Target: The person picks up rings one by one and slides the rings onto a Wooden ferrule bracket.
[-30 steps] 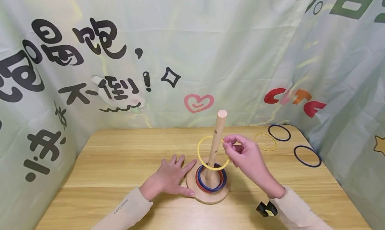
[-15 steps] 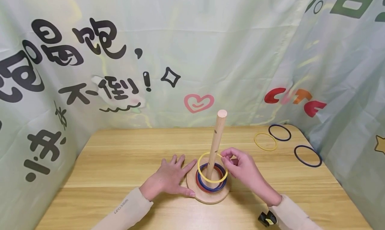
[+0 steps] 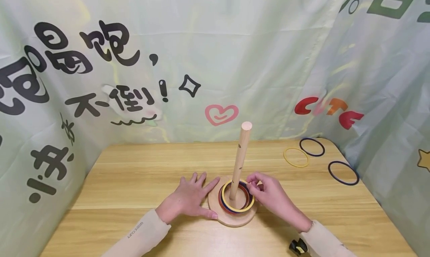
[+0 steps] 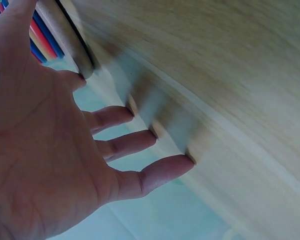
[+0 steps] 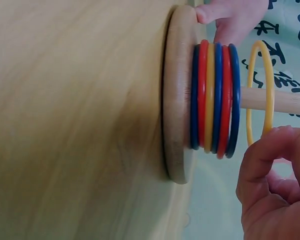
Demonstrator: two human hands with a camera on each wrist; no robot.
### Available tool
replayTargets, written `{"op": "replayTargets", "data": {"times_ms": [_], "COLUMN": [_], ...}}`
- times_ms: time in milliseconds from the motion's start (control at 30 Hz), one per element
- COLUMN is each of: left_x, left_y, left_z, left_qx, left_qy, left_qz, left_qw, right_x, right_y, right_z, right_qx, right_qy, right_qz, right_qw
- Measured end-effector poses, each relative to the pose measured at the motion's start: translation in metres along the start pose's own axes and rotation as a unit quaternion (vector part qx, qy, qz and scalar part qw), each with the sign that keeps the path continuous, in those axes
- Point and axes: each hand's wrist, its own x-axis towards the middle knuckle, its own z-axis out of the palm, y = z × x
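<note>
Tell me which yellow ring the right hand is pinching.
The yellow ring around the wooden peg, above the stacked rings, pinched by the right hand. The other yellow ring lies loose on the table's far right.

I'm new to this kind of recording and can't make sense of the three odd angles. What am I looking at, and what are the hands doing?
These are a person's two bare hands, filmed by three cameras at once. The wide picture comes from a camera on the head, looking down at a wooden table. The other two come from cameras on the wrists, so they look sideways and very close.

On the table stands a wooden peg on a round base, with coloured rings stacked round it. The left hand lies flat, fingers spread, touching the base's edge. The right hand pinches a yellow ring that is round the peg, just above the stack in the right wrist view. Three loose rings lie at the table's far right: one yellow, two dark.
</note>
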Motion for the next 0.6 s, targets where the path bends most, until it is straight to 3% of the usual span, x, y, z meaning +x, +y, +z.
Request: {"op": "replayTargets", "data": {"times_ms": [300, 600], "left_x": [-0.001, -0.002], "left_y": [-0.001, 0.001], "left_z": [-0.002, -0.001], "left_qx": [-0.004, -0.005], "left_qy": [0.005, 0.002], "left_qz": [0.002, 0.001], "left_qw": [1.0000, 1.0000], "right_x": [0.003, -0.004], "right_y": [0.005, 0.008], "right_z": [0.003, -0.009], "right_qx": [-0.037, -0.006], "right_qy": [0.002, 0.021], "right_qz": [0.005, 0.037], "right_qw": [0.999, 0.999]}}
